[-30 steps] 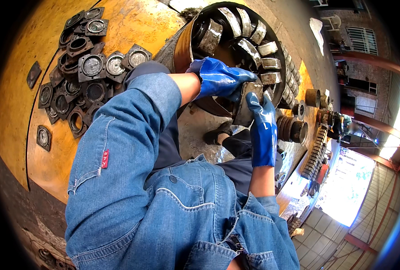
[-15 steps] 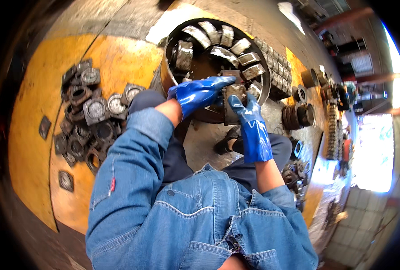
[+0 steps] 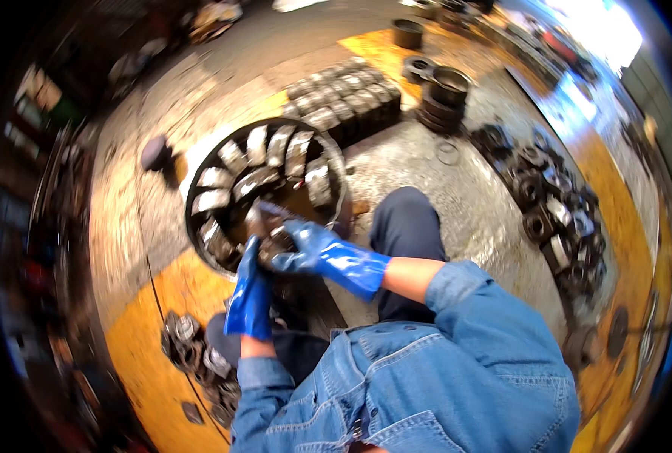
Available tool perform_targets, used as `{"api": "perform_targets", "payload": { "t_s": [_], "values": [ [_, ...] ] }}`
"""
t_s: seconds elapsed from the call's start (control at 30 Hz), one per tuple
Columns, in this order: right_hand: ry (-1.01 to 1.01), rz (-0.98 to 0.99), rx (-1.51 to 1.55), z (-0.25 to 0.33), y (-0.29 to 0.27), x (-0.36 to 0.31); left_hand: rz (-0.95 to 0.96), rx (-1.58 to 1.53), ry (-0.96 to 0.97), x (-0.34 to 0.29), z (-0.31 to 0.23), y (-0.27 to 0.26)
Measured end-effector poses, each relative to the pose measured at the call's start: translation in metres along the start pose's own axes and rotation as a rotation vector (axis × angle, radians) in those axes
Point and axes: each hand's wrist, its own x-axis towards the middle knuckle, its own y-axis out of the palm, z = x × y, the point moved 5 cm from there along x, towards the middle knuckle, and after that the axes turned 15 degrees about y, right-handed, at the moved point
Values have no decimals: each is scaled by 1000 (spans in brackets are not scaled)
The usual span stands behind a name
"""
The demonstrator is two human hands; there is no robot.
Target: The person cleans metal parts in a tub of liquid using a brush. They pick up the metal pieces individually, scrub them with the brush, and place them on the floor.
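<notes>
While the view has swung round, both blue-gloved hands, left hand (image 3: 250, 296) and right hand (image 3: 305, 251), still grasp one grey metal block (image 3: 269, 226) inside the round black tray (image 3: 200, 175) on the floor.

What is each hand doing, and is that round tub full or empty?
left hand: gloved in blue, gripping a metal piece at the tub's near edge.
right hand: gloved in blue, gripping the same metal piece.
round tub: open, ringed inside with metal blocks.
metal blocks beyond it: lined up in rows.
</notes>
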Motion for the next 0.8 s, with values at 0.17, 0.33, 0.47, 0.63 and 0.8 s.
{"api": "perform_targets", "payload": {
  "t_s": [0.17,0.33,0.47,0.63,0.8],
  "values": [
    [-78,13,-122,17,2,13,93,157,5,5,-16,-3],
    [-216,45,92,23,-7,11,-109,310,63,-4,-15,-4],
    [-332,127,-51,9,20,43,-203,408,120,-10,-27,-4],
    [-234,168,9,5,-15,40,-269,512,183,-15,-42,6],
    [-222,80,114,3,-58,34,-234,641,225,-1,-65,51]
  ]
}}
